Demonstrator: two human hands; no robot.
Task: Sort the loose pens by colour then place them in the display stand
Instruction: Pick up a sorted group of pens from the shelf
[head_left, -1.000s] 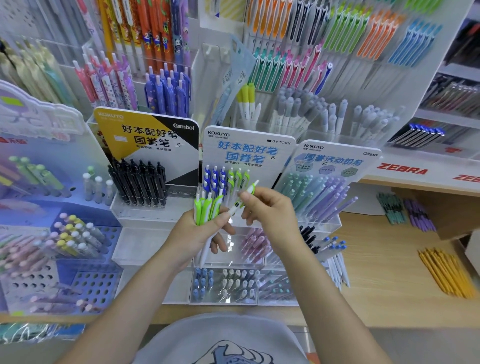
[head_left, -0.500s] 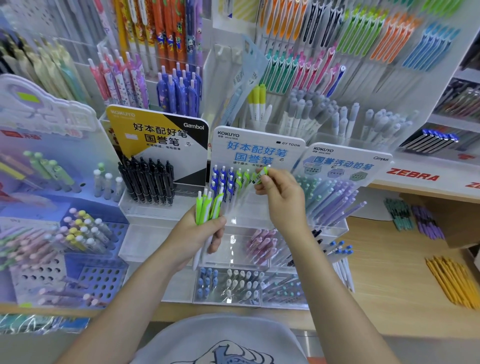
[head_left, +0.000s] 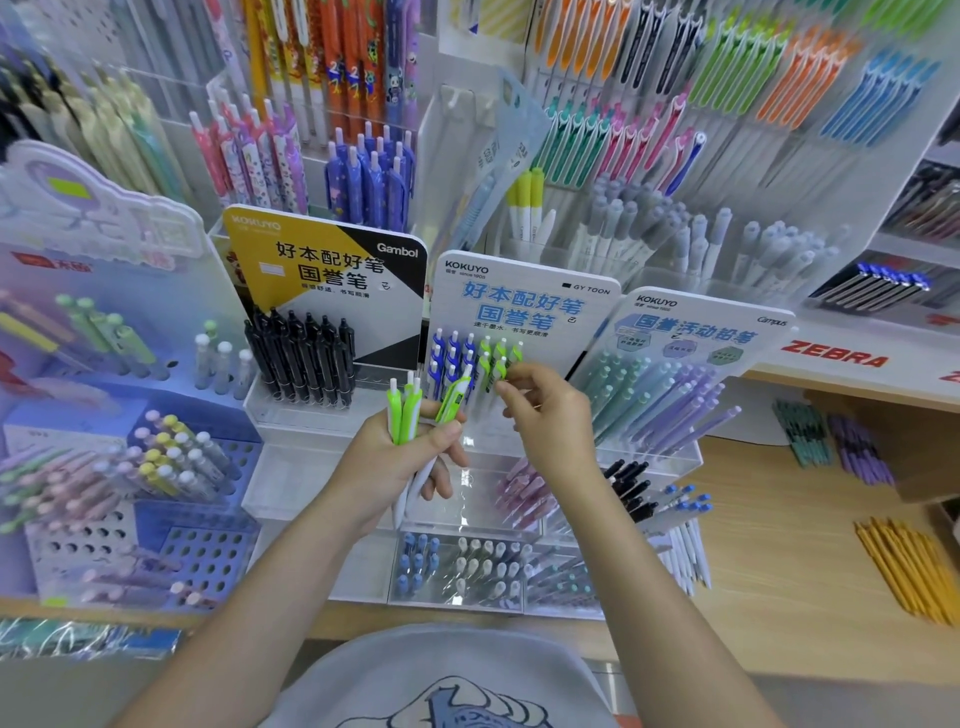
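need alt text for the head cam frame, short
A person's left hand grips a bunch of green-and-white pens while the right hand reaches green pens in the light blue Kokuyo display stand. Crowded pen racks surround them.

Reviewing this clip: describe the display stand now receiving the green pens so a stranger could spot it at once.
Find the three KOKUYO header cards in a row; take the middle, pale blue one, just above the right hand. Its stand holds blue pens beside green pens, unlike the all-black pens left of it and the pastel ones to its right.
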